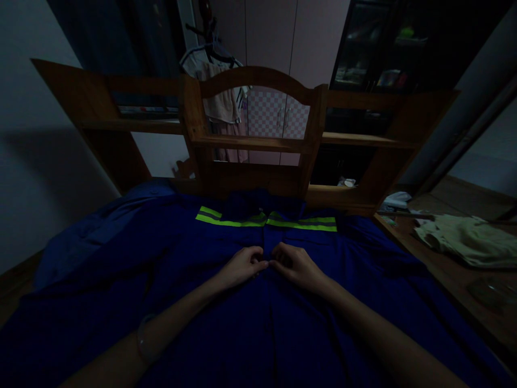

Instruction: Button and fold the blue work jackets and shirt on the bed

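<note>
A dark blue work jacket point(307, 312) with a collar and yellow-green reflective strips point(301, 221) across its chest lies spread out, front side up. My left hand point(244, 263) is closed in a pinch at the jacket's front placket, just below the strips. Opposite it, my right hand point(297, 264) pinches at the same spot, the thumb tips almost touching. Both sets of fingers appear to grip the placket's edge; a button there, if any, is too dark to make out. A pale bangle point(143, 339) circles my left wrist.
Behind the jacket stands a wooden headboard point(254, 141) with shelves. Hanging clothes point(220, 91) and a pink wardrobe point(269, 37) are beyond it. At the right, a wooden surface point(444, 280) holds a folded pale cloth point(464, 240) and a glass dish-like object point(490, 291).
</note>
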A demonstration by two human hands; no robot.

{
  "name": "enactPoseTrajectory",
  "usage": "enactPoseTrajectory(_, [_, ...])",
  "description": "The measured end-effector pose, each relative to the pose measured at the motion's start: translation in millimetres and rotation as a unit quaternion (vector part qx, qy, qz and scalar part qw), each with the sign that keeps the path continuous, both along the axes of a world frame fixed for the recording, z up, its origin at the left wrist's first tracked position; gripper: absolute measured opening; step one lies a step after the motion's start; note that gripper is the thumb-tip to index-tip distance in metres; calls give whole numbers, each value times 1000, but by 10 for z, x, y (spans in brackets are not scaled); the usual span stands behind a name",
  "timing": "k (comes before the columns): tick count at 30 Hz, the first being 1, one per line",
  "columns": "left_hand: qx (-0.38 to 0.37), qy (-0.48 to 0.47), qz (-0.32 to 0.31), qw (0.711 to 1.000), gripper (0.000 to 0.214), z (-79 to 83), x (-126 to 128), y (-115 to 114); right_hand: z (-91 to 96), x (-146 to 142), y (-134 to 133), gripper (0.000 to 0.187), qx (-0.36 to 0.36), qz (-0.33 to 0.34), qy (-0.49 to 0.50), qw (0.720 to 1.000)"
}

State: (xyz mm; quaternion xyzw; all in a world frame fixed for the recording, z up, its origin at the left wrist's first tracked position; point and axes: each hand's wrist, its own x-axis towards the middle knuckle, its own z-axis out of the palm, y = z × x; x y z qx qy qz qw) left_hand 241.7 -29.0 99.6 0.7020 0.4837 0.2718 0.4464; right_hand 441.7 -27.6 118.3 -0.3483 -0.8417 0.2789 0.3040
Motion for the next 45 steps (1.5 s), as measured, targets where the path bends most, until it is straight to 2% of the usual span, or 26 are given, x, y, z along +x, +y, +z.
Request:
enactPoseTrajectory(12, [50, 23, 18, 998, 21, -62, 22, 4, 11, -6, -9, 10, 4, 2, -3, 1000])
enactPoseTrajectory(21, [58, 5, 30, 998, 19, 4, 51, -28, 13, 4, -6, 11, 11, 5, -14, 1000])
enactPoseTrajectory(29, [77, 14, 85, 993, 21, 73, 74, -68, 33, 7, -12, 9, 11, 1, -19, 1000])
enactPoseTrajectory(34, [98, -18, 81, 992, 28, 125, 76, -86, 24, 4, -18, 10, 9, -3, -20, 1000])
enactPoseTrajectory(45, [159, 24, 64, 985, 18, 182, 71, -92, 36, 13, -25, 8, 11, -4, -26, 1000])
